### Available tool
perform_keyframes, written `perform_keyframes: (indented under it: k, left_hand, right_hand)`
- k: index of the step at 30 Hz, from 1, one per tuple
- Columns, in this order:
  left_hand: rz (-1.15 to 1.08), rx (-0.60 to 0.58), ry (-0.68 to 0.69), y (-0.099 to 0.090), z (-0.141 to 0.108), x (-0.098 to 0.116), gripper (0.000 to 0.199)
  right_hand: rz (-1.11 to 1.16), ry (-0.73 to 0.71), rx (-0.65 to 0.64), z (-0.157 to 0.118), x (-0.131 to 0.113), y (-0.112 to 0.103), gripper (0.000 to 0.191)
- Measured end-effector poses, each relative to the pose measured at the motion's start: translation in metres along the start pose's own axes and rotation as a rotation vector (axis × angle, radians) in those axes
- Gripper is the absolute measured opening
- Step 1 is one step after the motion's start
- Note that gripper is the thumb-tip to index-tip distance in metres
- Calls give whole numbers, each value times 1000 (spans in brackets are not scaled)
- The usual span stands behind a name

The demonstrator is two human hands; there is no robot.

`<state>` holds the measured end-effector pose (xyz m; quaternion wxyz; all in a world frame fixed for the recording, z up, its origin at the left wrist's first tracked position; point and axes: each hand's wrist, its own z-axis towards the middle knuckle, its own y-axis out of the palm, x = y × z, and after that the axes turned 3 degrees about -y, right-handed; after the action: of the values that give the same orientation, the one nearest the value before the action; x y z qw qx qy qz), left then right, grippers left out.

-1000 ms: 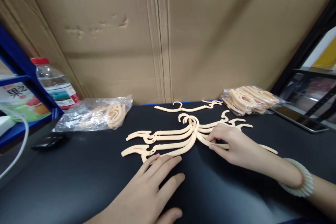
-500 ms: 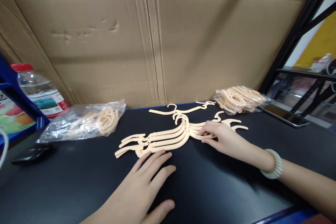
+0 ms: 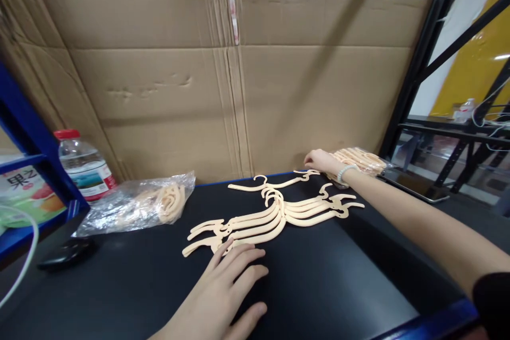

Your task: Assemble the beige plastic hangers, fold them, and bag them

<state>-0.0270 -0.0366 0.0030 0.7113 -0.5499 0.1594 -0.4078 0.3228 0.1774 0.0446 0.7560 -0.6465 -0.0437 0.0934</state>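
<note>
At far right, right hand point(image 3: 321, 161) left stacked hangers point(image 3: 271, 214), reaching bagged hangers point(image 3: 360, 160).

Cream plastic hangers point(image 3: 271, 215) lie flat, fanned and overlapping, mid-bench. One single hanger point(image 3: 274, 185) lies flat just beyond. Bagged hangers point(image 3: 360, 160) sit far right.

Left hand point(image 3: 223, 292) flat on black table point(image 3: 319, 287) at 6 o'clock, fingertips touching the near edge of the fanned hanger stack point(image 3: 271, 212). Right hand point(image 3: 321, 160) stretched to 2 o'clock, at the end of a single hanger point(image 3: 271, 185), just beside the bagged hangers point(image 3: 360, 159); grip probably loose, hard to tell. Second bag point(image 3: 137, 204) and water bottle point(image 3: 84, 166) at 9 o'clock.
</note>
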Motion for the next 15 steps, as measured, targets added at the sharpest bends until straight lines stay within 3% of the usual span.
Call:
perform_keyframes:
  k: [4,7,11,15]
  left_hand:
    - [-5,-42,68,-1,0,-4,33]
    - [-15,-13,51,-1,-1,-2,33]
    - [-62,16,36,-2,-2,3,31]
    - [-154,42,18,-4,-1,5,29]
  right_hand:
    - [-35,40,-135,22,-10,12,30]
    - [-24,61,-151,26,-17,21,31]
    - [61,60,-89,20,-18,22,30]
    - [225,10,44,11,-22,10,24]
